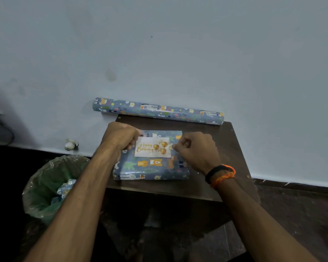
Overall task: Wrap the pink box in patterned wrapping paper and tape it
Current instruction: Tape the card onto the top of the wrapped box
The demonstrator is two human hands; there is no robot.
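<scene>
Both hands, left (121, 138) and right (194, 148), pinch the card's (152, 147) ends on the fully wrapped box (151, 165) mid-table (225, 148); wrapping looks finished, so next probably taping the card flat.

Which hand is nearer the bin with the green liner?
Left. The left hand is at the card's left edge, bin side; the right hand is at its right edge.
</scene>
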